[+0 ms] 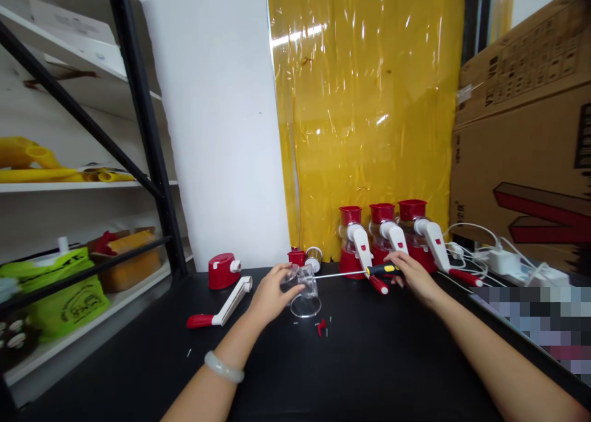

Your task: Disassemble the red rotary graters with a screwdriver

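Observation:
My left hand is closed on a clear plastic grater housing that stands on the black table. In my right hand is a screwdriver with a black and yellow handle. Its long shaft points left, level, with the tip at the clear housing; whether it sits on a screw I cannot tell. In front of the housing lie a small red part and several small screws. Left of my left hand are a white crank with a red grip and a red base.
Three assembled red and white rotary graters stand at the back right. Behind the housing are a small red hopper and a drum. White chargers and cables lie at right, below a large cardboard box. A shelf rack borders the left.

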### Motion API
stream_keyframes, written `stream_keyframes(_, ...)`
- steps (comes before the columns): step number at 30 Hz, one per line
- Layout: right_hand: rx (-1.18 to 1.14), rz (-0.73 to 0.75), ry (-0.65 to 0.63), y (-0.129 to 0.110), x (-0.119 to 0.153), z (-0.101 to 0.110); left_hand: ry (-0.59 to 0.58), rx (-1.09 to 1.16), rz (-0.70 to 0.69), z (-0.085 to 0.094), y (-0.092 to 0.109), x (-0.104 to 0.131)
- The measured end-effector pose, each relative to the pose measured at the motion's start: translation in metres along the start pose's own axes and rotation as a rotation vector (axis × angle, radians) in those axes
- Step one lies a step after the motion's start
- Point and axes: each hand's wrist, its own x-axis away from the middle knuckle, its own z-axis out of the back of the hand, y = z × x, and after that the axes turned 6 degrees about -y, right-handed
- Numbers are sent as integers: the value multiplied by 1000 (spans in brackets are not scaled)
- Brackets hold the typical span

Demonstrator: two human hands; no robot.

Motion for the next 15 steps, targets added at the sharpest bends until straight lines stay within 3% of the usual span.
stream_keyframes(4,-260,56,-62,-11,9,-4,7,-3,-5,-1,-2,-1)
stream_keyframes(7,-309,86,-104,-16,12,-5,6,-8,-1,0,-1,-1)
stream_keyframes(12,-77,7,25,-7,1,-4,-3,-21,2,2,1,-2)
stream_keyframes(15,79,7,2,-1,-3,-1,6,-24,2,2,-1,-3)
